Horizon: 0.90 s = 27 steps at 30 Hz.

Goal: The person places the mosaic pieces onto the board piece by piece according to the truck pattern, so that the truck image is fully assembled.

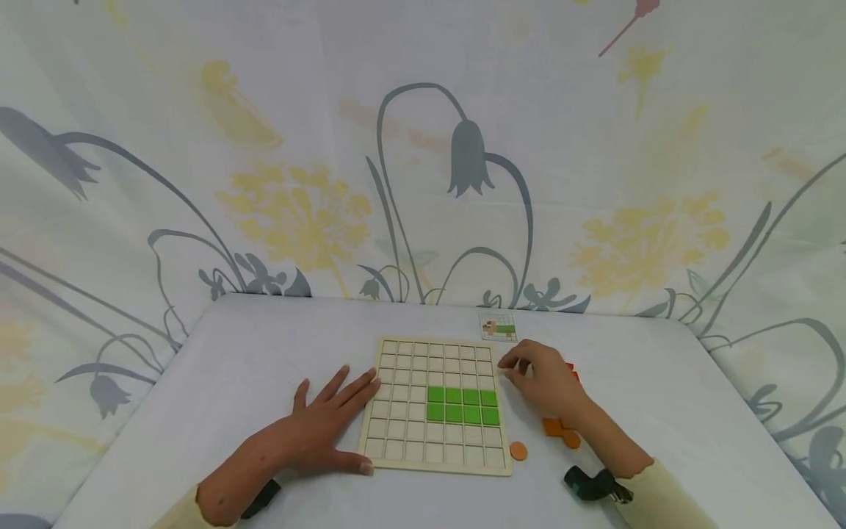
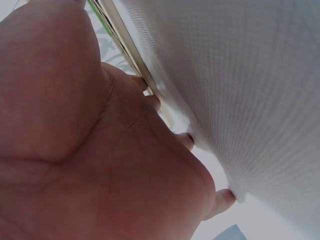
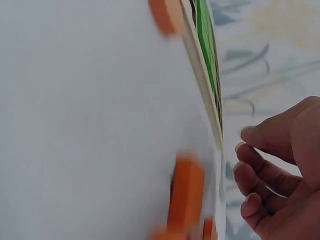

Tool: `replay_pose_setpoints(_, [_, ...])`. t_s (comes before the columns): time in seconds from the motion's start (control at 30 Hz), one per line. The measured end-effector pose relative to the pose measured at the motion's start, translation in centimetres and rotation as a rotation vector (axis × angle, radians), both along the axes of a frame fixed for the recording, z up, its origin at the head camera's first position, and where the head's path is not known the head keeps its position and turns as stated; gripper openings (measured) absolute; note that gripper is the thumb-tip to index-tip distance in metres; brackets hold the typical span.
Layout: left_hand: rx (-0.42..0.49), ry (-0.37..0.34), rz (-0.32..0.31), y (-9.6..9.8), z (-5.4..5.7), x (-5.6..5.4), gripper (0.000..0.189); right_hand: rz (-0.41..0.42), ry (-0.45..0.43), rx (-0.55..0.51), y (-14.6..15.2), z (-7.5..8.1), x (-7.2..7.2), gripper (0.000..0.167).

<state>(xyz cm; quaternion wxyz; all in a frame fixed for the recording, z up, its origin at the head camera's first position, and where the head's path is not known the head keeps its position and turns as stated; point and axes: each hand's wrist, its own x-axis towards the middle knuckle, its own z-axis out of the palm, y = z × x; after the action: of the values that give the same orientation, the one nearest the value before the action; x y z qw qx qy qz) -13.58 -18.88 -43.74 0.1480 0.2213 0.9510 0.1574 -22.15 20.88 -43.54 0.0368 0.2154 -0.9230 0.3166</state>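
Note:
A pale wooden grid board (image 1: 436,468) lies flat on the white table, with two rows of green square tiles (image 1: 462,405) in its right half. My left hand (image 1: 317,430) rests beside the board's left edge, fingers spread, fingertips and thumb right at the rim. In the left wrist view its palm (image 2: 135,165) faces the white cloth. My right hand (image 1: 545,375) hovers by the board's upper right edge. Its fingers (image 3: 260,160) are loosely curled, the thumb near the index finger, with nothing between them.
Right of the board lie a round orange piece (image 1: 518,450), several orange pieces (image 1: 554,427) and red pieces (image 1: 573,371) partly behind the right forearm. A small picture card (image 1: 499,328) lies behind the board. A flower-print curtain (image 1: 423,220) hangs behind the table.

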Motion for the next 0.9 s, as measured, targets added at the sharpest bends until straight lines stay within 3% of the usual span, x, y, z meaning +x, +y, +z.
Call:
replay_pose_setpoints(0.2, [0.001,0.003,-0.004,-0.1,0.2,0.1,0.12,-0.095,0.046,0.021,5.2,0.2,-0.4,0.019])
replay_pose_setpoints(0.4, [0.006,-0.005,0.003,0.0,0.2,0.0,0.12,-0.062,0.051,0.033,8.9,-0.4,-1.3,0.014])
replay_pose_setpoints(0.9, [0.017,-0.004,0.003,0.0,0.1,0.1,0.121,-0.033,-0.03,0.065,9.7,-1.3,-1.7,0.009])
